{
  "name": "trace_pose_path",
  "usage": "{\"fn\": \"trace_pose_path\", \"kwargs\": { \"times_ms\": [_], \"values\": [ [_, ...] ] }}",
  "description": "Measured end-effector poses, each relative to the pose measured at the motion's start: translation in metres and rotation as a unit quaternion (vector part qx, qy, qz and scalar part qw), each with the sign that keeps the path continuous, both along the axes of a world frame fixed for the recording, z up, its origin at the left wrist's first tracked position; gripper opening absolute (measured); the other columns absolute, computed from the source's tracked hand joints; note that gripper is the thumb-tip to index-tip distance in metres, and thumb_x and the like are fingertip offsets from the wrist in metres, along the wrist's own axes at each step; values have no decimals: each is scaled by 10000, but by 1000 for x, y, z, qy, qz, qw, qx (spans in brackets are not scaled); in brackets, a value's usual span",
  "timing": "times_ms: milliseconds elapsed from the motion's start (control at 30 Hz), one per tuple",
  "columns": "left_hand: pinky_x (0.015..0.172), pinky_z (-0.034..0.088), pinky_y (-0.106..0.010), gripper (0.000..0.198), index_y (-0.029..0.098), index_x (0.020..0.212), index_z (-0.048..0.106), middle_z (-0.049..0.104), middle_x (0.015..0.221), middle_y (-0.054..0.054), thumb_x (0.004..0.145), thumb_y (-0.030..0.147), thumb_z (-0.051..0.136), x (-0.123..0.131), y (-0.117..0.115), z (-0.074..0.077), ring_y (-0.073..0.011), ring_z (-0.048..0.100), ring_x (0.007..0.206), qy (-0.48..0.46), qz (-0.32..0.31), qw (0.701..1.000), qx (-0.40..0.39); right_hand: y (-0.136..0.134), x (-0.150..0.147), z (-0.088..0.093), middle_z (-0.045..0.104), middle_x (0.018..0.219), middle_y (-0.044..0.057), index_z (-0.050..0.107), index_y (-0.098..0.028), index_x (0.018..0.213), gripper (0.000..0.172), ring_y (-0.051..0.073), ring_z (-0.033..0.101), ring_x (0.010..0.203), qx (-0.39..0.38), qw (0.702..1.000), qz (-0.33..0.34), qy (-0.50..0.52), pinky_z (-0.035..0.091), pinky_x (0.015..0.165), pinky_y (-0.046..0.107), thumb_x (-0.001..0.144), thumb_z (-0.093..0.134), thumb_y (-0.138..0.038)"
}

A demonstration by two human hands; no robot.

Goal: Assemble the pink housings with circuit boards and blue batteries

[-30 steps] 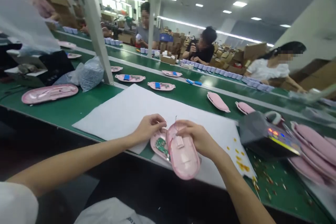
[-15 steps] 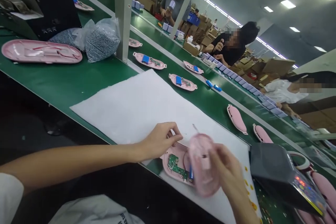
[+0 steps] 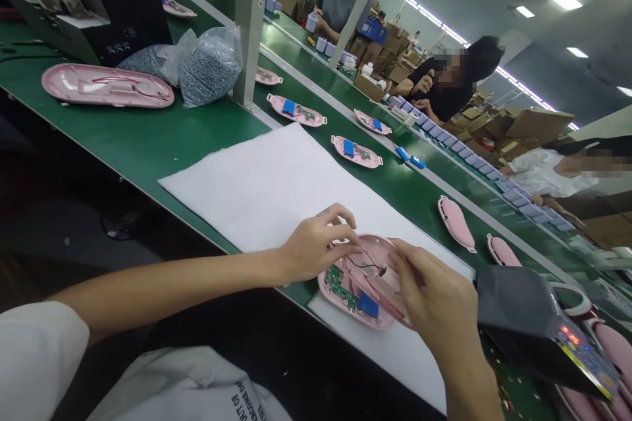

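Observation:
My right hand (image 3: 437,296) grips the right side of a pink plastic shell half (image 3: 380,251), tilted with its inside towards me. Thin red and black wires (image 3: 368,266) run inside it. At its upper left edge my left hand (image 3: 318,243) has its thumb and fingertips pinched together on the wires; the exact contact is partly hidden. Underneath lies a second pink shell half (image 3: 382,322), open side up at the table's front edge. It carries a green circuit board (image 3: 340,284) and a blue battery (image 3: 368,305), and is partly covered by the upper half.
White foam sheet (image 3: 266,177) covers the green table here. A dark machine with a lit display (image 3: 523,316) stands close on the right. Several pink shells (image 3: 355,151) lie beyond the sheet. Left are a wired pink shell (image 3: 108,87), a bag of screws (image 3: 210,66) and a metal post (image 3: 250,26).
My right hand has turned the upper shell half so its wired inside shows and brought it over the lower half. My left fingers have moved to its edge and wires. The view has shifted slightly.

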State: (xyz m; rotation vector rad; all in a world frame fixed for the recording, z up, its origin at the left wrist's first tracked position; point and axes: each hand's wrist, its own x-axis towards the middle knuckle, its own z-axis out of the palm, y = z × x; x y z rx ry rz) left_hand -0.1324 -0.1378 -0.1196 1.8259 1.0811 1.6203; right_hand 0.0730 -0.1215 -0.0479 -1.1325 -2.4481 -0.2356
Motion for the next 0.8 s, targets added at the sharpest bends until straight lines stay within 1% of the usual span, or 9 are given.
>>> {"fn": "trace_pose_path", "kwargs": {
  "times_ms": [100, 200, 300, 400, 467, 533, 600, 700, 800],
  "values": [
    [747, 524, -292, 127, 167, 855, 715, 604, 1127, -86, 923, 239, 636, -2, 3, 1, -180, 599, 930, 92, 32, 995, 30, -1, -5, 3, 729, 845, -6, 704, -200, 1043, 195, 81, 648, 669, 75, 996, 32, -28, 387, 573, 210, 976, 525, -237],
    [845, 505, -367, 114, 161, 840, 718, 623, 1159, -83, 912, 178, 632, -3, 5, 8, -211, 593, 975, 185, 44, 981, 44, -3, -12, 3, 712, 781, -23, 710, -190, 1013, 179, 58, 605, 603, 138, 990, 14, -33, 340, 537, 215, 973, 536, -208],
    [885, 496, -385, 89, 161, 818, 726, 612, 1191, -89, 880, 150, 663, -7, 5, 17, -229, 601, 1005, 224, -27, 974, 28, -4, -16, 0, 681, 715, -40, 713, -194, 1026, 173, 51, 555, 552, 178, 983, -6, -51, 297, 507, 229, 966, 551, -193],
    [889, 515, -323, 58, 159, 813, 727, 572, 1260, -91, 859, 147, 694, -12, 3, 22, -195, 632, 992, 157, -108, 981, -28, -4, -14, 0, 683, 711, -35, 713, -181, 1032, 164, 56, 534, 544, 212, 975, -26, -60, 286, 498, 229, 956, 568, -189],
    [816, 528, -279, 74, 143, 800, 711, 594, 1236, -92, 868, 142, 682, -15, 2, 24, -157, 652, 888, 98, -90, 986, -97, -3, -12, 2, 693, 718, -29, 710, -170, 1038, 155, 60, 521, 538, 261, 962, -47, -69, 273, 486, 233, 941, 590, -179],
    [716, 516, -246, 80, 132, 803, 699, 675, 1041, -73, 876, 156, 677, -17, 0, 25, -134, 647, 766, 56, -74, 984, -152, -2, -10, 3, 687, 696, -28, 708, -167, 1048, 156, 68, 514, 536, 302, 947, -63, -84, 260, 481, 243, 924, 613, -175],
    [690, 500, -225, 68, 131, 829, 693, 699, 849, -38, 882, 171, 681, -19, -2, 25, -132, 645, 733, 36, -136, 977, -157, -2, -8, 3, 664, 657, -32, 709, -170, 1050, 159, 77, 514, 540, 311, 943, -64, -101, 261, 487, 249, 916, 624, -175],
    [775, 497, -232, 41, 140, 855, 693, 699, 850, -30, 885, 166, 683, -18, -2, 23, -140, 644, 811, 42, -226, 969, -95, -2, -7, 2, 638, 639, -39, 709, -173, 1046, 156, 73, 515, 538, 280, 953, -37, -107, 275, 497, 245, 915, 624, -167],
    [782, 493, -261, 58, 143, 817, 705, 624, 879, -46, 859, 182, 715, -13, 3, 18, -154, 597, 838, 19, -117, 992, -30, -4, -9, 1, 649, 676, -41, 703, -180, 1063, 169, 60, 539, 557, 209, 974, 8, -83, 307, 520, 223, 933, 597, -163]
  ]
}}
